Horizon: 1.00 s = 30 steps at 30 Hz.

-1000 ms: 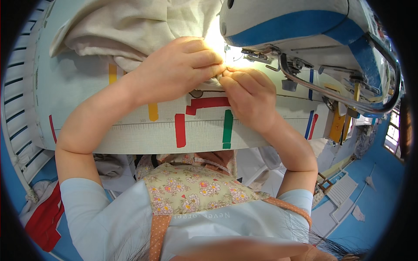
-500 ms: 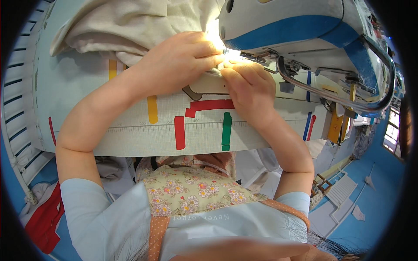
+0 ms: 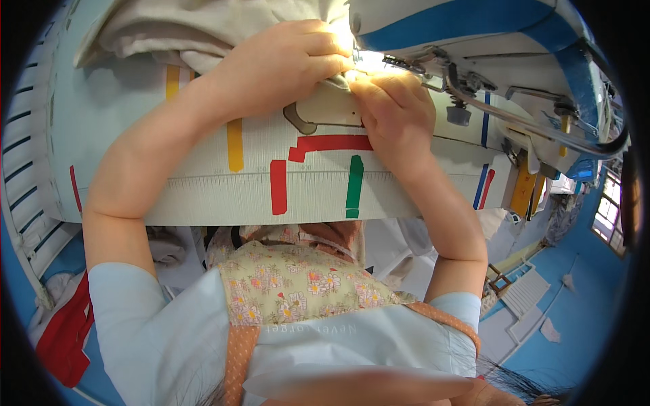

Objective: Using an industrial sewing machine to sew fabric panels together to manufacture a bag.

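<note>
A beige cloth (image 3: 183, 30) lies bunched at the far left of the sewing table (image 3: 203, 203). My left hand (image 3: 294, 64) is closed on the cloth's edge, just left of the needle area. Close beside it, my right hand (image 3: 396, 108) has its fingers bent and pressed together at the same spot, on the cloth's edge by the presser foot. Bright lamp light washes out the fingertips there, so the exact grip is hard to see. Over both hands at the right stands a white and blue sewing machine (image 3: 460, 24).
Red tape (image 3: 332, 143), a green tape strip (image 3: 354, 186) and a yellow strip (image 3: 235, 145) mark the table near its printed ruler. A bent metal rod (image 3: 535, 132) curves at the right. A white slatted rack (image 3: 24, 155) borders the left; red cloth (image 3: 64, 345) lies below it.
The whole view has shifted, so the table, machine and hands sit a little higher in the picture. Both hands stay together at the needle area, with no clear change of hold.
</note>
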Tool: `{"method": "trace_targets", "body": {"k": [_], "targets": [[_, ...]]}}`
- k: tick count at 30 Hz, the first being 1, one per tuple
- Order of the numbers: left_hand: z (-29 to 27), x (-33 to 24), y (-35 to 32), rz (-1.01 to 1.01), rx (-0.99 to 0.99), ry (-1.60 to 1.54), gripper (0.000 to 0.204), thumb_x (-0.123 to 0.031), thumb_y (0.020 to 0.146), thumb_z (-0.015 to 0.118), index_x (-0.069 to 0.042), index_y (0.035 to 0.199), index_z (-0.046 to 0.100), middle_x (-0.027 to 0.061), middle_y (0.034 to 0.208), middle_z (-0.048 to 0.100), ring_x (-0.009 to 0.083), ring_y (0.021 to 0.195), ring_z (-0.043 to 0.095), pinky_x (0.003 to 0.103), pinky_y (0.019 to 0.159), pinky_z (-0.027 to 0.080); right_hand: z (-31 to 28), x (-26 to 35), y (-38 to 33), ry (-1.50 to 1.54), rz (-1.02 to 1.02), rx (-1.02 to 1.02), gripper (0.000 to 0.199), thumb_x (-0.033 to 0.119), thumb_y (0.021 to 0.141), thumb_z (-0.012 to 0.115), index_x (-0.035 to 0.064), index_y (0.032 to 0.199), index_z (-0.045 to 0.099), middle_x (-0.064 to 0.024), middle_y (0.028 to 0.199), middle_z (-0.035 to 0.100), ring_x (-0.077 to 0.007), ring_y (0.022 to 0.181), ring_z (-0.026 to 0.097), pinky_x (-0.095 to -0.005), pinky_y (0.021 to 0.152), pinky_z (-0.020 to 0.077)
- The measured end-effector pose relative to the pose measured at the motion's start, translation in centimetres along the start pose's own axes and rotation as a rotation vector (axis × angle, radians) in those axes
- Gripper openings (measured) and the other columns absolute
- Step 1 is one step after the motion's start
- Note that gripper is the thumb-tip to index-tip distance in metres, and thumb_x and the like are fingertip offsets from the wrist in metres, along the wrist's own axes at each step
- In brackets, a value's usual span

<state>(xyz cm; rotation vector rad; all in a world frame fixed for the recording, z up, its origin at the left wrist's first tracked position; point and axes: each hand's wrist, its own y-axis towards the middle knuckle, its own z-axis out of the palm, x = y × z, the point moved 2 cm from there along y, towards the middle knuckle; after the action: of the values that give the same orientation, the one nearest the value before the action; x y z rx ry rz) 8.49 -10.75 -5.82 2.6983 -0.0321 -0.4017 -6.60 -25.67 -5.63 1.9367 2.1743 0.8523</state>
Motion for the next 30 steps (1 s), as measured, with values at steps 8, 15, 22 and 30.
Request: {"method": "trace_targets", "body": {"k": [8,15,22,30], "targets": [[0.5,0.3,-0.1,-0.024,-0.063,-0.005,0.046,0.002,0.073,0.070,-0.011,0.118,0.068,0.0027,0.113,0.069,0.0260,0.105,0.062,0.038,0.090,0.054,0.2,-0.1,0.3,-0.004,0.008,-0.034,0.025,0.005,0.077,0.078,0.0134,0.100,0.075,-0.0012,0.096,0.069,-0.0264,0.087,0.065,-0.0391,0.075,0.0529],[0.2,0.3,0.0,-0.081,-0.066,0.015,0.042,0.000,0.073,0.071,-0.010,0.114,0.070,0.0029,0.107,0.069,0.0259,0.103,0.063,0.037,0.089,0.054,-0.3,-0.2,0.2,0.003,0.099,-0.032,0.019,0.005,0.081,0.076,0.0123,0.099,0.075,-0.0035,0.094,0.069,-0.0267,0.086,0.065,-0.0380,0.076,0.0520],[-1.3,0.3,-3.0,-0.093,-0.074,0.002,0.033,0.000,0.067,0.073,-0.010,0.098,0.067,0.0037,0.099,0.066,0.0280,0.098,0.063,0.040,0.084,0.052,-1.0,0.0,-0.2,0.091,0.156,-0.068,0.015,-0.001,0.083,0.071,0.0070,0.095,0.074,-0.0062,0.089,0.069,-0.0258,0.083,0.065,-0.0351,0.076,0.0515],[-9.1,-6.4,-17.5,-0.314,0.032,-0.368,0.037,-0.003,0.065,0.061,-0.009,0.099,0.071,0.0074,0.096,0.069,0.0308,0.097,0.063,0.043,0.095,0.049,-1.2,3.5,-0.4,0.265,-0.001,-0.136,0.017,-0.004,0.078,0.074,0.0052,0.092,0.073,-0.0068,0.084,0.067,-0.0265,0.079,0.064,-0.0361,0.069,0.0509]]}}
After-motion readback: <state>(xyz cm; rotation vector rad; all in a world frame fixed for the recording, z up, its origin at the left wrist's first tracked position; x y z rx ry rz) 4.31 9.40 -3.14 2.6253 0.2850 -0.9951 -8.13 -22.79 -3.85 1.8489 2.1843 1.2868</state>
